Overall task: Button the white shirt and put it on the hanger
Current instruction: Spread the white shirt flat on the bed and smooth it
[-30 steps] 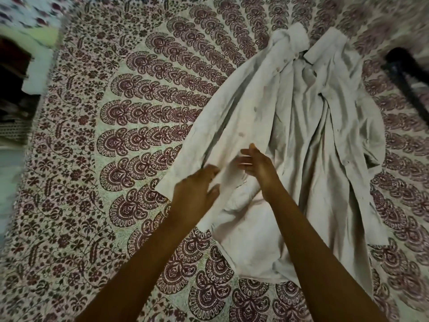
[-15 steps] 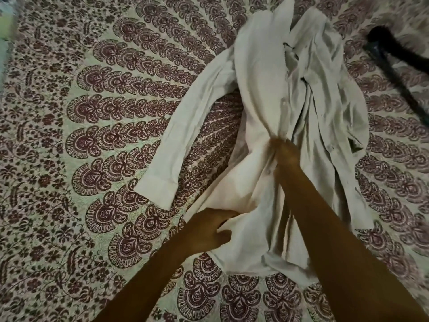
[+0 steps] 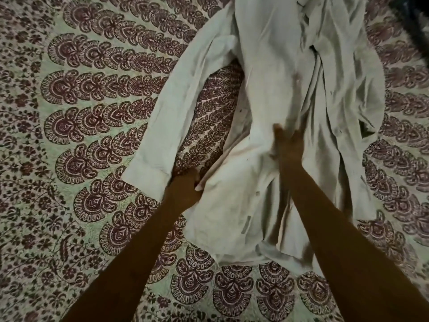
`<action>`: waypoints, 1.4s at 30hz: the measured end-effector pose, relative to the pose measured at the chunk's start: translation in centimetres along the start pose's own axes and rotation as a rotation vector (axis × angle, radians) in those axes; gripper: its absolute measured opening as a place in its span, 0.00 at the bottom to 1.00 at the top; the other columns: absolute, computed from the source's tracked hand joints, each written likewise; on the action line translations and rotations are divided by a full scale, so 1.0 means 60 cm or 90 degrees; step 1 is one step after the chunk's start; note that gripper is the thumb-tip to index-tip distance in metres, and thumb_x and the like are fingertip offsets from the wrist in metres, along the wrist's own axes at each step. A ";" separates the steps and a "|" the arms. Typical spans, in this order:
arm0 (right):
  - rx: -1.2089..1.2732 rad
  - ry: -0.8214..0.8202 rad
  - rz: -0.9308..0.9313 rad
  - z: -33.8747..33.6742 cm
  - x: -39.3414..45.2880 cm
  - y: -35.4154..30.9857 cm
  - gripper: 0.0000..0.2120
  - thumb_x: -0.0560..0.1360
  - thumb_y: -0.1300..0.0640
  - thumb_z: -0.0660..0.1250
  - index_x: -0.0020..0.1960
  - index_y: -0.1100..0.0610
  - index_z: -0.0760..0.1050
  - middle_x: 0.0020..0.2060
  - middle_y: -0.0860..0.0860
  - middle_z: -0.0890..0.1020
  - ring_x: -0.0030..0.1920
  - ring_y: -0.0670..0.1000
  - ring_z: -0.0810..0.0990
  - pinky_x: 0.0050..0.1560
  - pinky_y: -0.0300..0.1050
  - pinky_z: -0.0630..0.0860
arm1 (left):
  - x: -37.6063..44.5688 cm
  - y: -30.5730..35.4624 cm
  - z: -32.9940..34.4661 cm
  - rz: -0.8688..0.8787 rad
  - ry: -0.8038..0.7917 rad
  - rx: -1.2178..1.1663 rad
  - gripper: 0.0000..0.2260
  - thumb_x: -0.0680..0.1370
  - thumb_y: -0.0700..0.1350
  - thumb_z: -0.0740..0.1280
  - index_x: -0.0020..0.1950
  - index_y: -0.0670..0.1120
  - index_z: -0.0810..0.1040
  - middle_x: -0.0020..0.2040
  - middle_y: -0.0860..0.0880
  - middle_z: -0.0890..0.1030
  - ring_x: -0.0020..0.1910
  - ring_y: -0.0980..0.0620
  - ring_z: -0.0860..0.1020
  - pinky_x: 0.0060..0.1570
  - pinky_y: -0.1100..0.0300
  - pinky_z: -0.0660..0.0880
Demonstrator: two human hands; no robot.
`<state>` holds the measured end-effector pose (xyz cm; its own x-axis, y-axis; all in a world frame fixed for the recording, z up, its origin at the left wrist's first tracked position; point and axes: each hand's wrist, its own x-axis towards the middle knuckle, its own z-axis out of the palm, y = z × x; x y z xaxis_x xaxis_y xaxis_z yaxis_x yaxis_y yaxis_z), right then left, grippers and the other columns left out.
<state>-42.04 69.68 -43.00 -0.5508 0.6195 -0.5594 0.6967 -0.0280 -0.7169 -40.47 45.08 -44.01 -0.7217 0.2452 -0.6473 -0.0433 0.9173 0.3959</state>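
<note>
The white shirt [image 3: 274, 73] lies crumpled and unbuttoned on the bed, collar end toward the top of the view. One long sleeve [image 3: 171, 126] stretches down to the left, ending in its cuff. My left hand [image 3: 183, 194] grips the edge of the shirt's left front panel just beside that cuff. My right hand [image 3: 289, 147], blurred, is bunched into the fabric at the shirt's middle, and folds run toward it. A dark object [image 3: 415, 22] at the top right corner could be the hanger; only part of it shows.
A bedsheet [image 3: 92, 159] printed with maroon paisley and flower patterns covers the whole surface under the shirt. Small buttons and buttonholes show along the shirt's lower front [image 3: 246, 224].
The view has moved closer to the shirt. My left hand has shifted up along the front panel's edge toward the cuff. My right hand stays bunched in the shirt's middle.
</note>
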 end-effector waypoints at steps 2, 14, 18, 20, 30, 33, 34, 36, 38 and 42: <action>-0.011 -0.055 0.007 0.006 -0.038 0.031 0.29 0.74 0.48 0.67 0.67 0.64 0.67 0.65 0.59 0.74 0.64 0.56 0.73 0.66 0.49 0.69 | -0.010 -0.001 0.015 -0.020 -0.069 0.079 0.15 0.74 0.54 0.65 0.52 0.44 0.74 0.52 0.41 0.79 0.53 0.40 0.77 0.52 0.47 0.75; -0.021 0.079 0.001 -0.044 -0.186 0.152 0.19 0.77 0.51 0.64 0.64 0.60 0.73 0.50 0.58 0.81 0.54 0.59 0.79 0.51 0.46 0.74 | -0.108 -0.094 -0.022 -0.201 0.226 -0.206 0.13 0.71 0.47 0.72 0.50 0.41 0.75 0.47 0.40 0.81 0.45 0.42 0.79 0.43 0.54 0.76; -0.009 0.034 0.065 -0.024 -0.222 0.149 0.26 0.76 0.50 0.65 0.69 0.62 0.66 0.62 0.57 0.74 0.64 0.56 0.72 0.66 0.48 0.67 | -0.148 -0.070 0.003 0.030 0.071 -0.319 0.21 0.73 0.39 0.70 0.64 0.44 0.68 0.58 0.48 0.75 0.51 0.45 0.77 0.43 0.56 0.76; -0.046 -0.144 0.132 -0.020 -0.237 0.165 0.34 0.70 0.43 0.70 0.67 0.61 0.67 0.61 0.56 0.76 0.58 0.55 0.75 0.63 0.52 0.72 | -0.161 -0.080 0.018 0.078 0.019 -0.348 0.28 0.73 0.32 0.65 0.70 0.49 0.62 0.66 0.52 0.69 0.54 0.43 0.77 0.41 0.57 0.76; -0.047 0.246 0.081 -0.090 -0.275 0.240 0.15 0.77 0.51 0.63 0.52 0.64 0.72 0.39 0.56 0.74 0.45 0.54 0.73 0.40 0.41 0.67 | -0.162 -0.120 0.061 0.028 0.045 -0.312 0.35 0.70 0.37 0.73 0.73 0.50 0.61 0.65 0.44 0.70 0.51 0.48 0.75 0.45 0.56 0.76; -0.112 0.137 0.075 -0.089 -0.276 0.244 0.26 0.74 0.48 0.68 0.64 0.64 0.68 0.52 0.60 0.78 0.56 0.59 0.75 0.56 0.50 0.73 | -0.149 -0.089 0.072 0.102 0.028 -0.205 0.40 0.69 0.41 0.75 0.75 0.50 0.57 0.70 0.40 0.65 0.57 0.42 0.74 0.53 0.48 0.76; -0.108 0.098 0.082 -0.088 -0.279 0.246 0.31 0.72 0.48 0.70 0.68 0.62 0.64 0.60 0.60 0.76 0.62 0.60 0.73 0.62 0.53 0.71 | -0.145 -0.077 0.078 0.124 0.011 -0.168 0.42 0.68 0.43 0.75 0.75 0.50 0.55 0.70 0.40 0.64 0.60 0.41 0.73 0.55 0.45 0.75; -0.122 0.042 0.103 -0.081 -0.282 0.254 0.33 0.72 0.53 0.71 0.70 0.63 0.60 0.65 0.62 0.72 0.63 0.62 0.72 0.63 0.56 0.70 | -0.141 -0.053 0.090 0.138 -0.020 -0.109 0.44 0.67 0.45 0.76 0.75 0.50 0.52 0.71 0.40 0.63 0.63 0.39 0.71 0.57 0.43 0.74; -0.146 0.054 0.096 -0.077 -0.291 0.258 0.27 0.74 0.54 0.69 0.66 0.65 0.64 0.58 0.65 0.75 0.57 0.64 0.76 0.58 0.60 0.74 | -0.140 -0.038 0.103 0.131 0.011 -0.087 0.42 0.69 0.45 0.75 0.76 0.49 0.52 0.70 0.40 0.65 0.61 0.39 0.72 0.55 0.44 0.75; -0.062 0.165 0.023 -0.075 -0.306 0.248 0.11 0.77 0.58 0.62 0.55 0.64 0.71 0.42 0.55 0.75 0.45 0.53 0.74 0.46 0.52 0.76 | -0.145 -0.035 0.095 0.112 0.225 -0.249 0.26 0.73 0.41 0.70 0.70 0.45 0.66 0.58 0.42 0.80 0.48 0.46 0.80 0.43 0.57 0.78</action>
<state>-19.47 61.44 -41.54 -0.3976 0.7995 -0.4502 0.7612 0.0135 -0.6483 -30.18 42.82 -42.95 -0.9259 0.2021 -0.3192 -0.1066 0.6708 0.7339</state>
